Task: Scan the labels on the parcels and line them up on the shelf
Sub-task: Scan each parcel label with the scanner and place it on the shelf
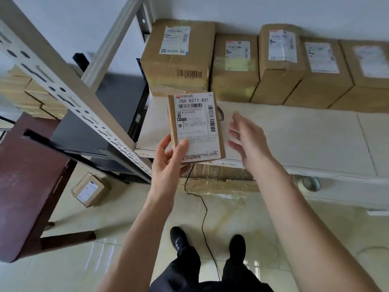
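Left hand [168,159] grips parcel [196,128] — underside hidden, right hand [245,135] blurred

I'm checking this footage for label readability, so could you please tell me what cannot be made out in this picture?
- Head view: labels on the shelved boxes are blurred.
- The held parcel shows fine print too small to read; the left hand covers its lower corner.
- The floor parcel label is too small.
- The right hand is motion-blurred.
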